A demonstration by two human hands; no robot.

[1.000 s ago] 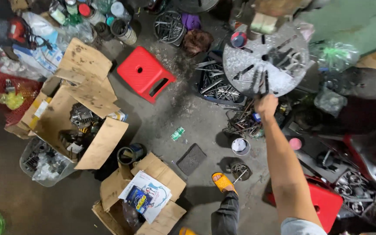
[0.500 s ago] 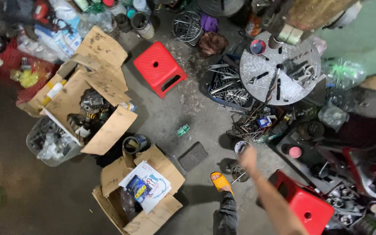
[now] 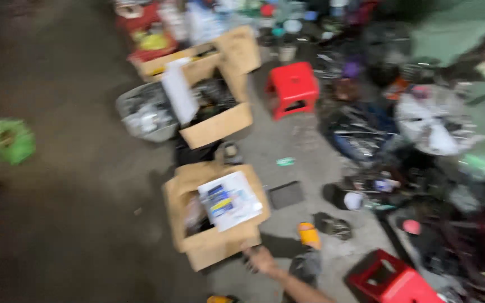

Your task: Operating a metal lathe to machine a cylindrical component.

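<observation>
The head view is motion-blurred. My right hand (image 3: 262,260) reaches in from the bottom edge and sits at the near corner of an open cardboard box (image 3: 211,249); its fingers are too blurred to read. A white printed packet (image 3: 229,200) lies across the top of that box. My foot in an orange sandal (image 3: 309,234) stands just right of the hand. My left hand is out of sight.
A second open cardboard box (image 3: 217,126) and a grey basket of scrap (image 3: 144,115) lie farther off. Red stools stand at the back (image 3: 293,87) and near right (image 3: 391,278). A round metal disc (image 3: 436,120) and tangled metal parts fill the right side. A green object (image 3: 9,140) sits far left.
My right hand has come down from the round metal disc to the near cardboard box. The camera has swung left and the picture has blurred.
</observation>
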